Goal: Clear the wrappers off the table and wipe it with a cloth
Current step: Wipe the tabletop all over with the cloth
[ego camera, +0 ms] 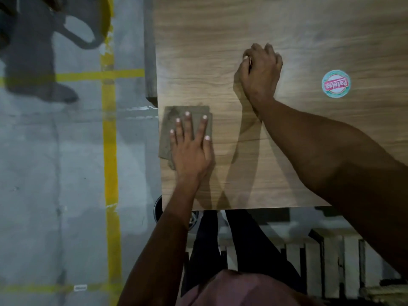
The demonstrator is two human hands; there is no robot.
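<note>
A folded grey-brown cloth (174,124) lies at the left edge of the wooden table (276,23). My left hand (192,146) presses flat on the cloth with its fingers spread and straight. My right hand (260,71) is farther out near the table's middle, fingers curled over something small and pale that is mostly hidden; what it is cannot be told. A round teal and red wrapper or lid (336,83) with red lettering lies flat on the table to the right of my right hand.
The table's near edge (254,209) runs just in front of my body. Grey concrete floor with yellow tape lines (110,151) lies to the left. A dark round bin (157,209) sits under the table's left corner.
</note>
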